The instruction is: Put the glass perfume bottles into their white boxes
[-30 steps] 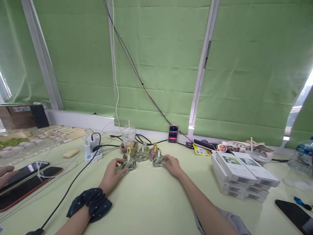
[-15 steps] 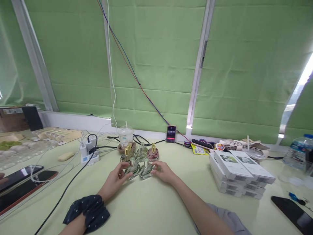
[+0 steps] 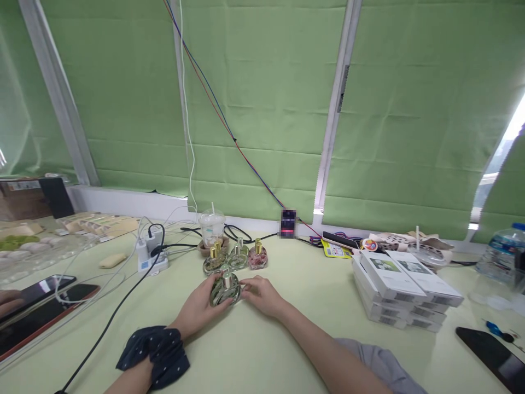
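Note:
Between my hands, near the middle of the table, stands a clear glass perfume bottle (image 3: 225, 293) with a shiny cap. A second bottle seems to stand close behind it, mostly hidden. My left hand (image 3: 200, 306) wraps round the left side of the glass. The bent fingers of my right hand (image 3: 262, 295) press at its right edge. Just beyond are more perfume bottles: gold-capped ones with dark contents (image 3: 214, 264), a silver-capped one with pale green contents (image 3: 238, 258), and a gold-capped one with pink contents (image 3: 257, 258).
White boxes (image 3: 406, 284) are stacked on the right, near a black phone (image 3: 492, 355). A plastic cup (image 3: 212, 227) stands behind the bottles. Cables run from a white power strip (image 3: 151, 262) on the left. Another person's hand (image 3: 10, 302) rests by phones (image 3: 41, 290).
The two bottles that stood side by side have come together, one now largely covering the other. My right hand has moved slightly left, and my left hand has closed further round the glass.

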Tool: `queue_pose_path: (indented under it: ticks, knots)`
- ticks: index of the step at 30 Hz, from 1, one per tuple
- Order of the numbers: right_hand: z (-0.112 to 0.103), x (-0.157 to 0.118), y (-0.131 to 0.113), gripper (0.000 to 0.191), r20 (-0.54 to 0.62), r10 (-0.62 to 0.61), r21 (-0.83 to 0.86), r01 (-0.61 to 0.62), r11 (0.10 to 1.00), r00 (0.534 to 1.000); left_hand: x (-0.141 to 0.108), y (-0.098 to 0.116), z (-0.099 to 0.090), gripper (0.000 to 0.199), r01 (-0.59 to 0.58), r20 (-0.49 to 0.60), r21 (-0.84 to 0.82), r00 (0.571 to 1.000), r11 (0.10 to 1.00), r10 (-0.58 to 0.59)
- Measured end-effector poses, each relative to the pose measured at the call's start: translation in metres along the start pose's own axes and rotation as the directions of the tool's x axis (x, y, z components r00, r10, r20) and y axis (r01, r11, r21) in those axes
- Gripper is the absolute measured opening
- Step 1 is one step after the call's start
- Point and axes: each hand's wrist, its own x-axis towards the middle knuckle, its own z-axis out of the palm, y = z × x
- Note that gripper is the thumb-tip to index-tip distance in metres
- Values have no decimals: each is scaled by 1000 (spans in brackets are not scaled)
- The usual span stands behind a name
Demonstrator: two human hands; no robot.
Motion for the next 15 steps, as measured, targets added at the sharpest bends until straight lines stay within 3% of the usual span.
queue_pose_path:
  ticks: [5,10,15]
  knots:
    - [1,-1,5,31,-1,-8,-15,8,1000,1000,1,-6,-15,53,42,-40,176,999,984,-35]
    - [1,-1,10,24,-32,37,25,-36,999,999,0,-32,-40,59,171,-96,286,984,943,-150]
    - [1,-1,9,21,-38,23,1,-23,1000,999,1,-63,-55,62,395,-201,223,913,891,-354]
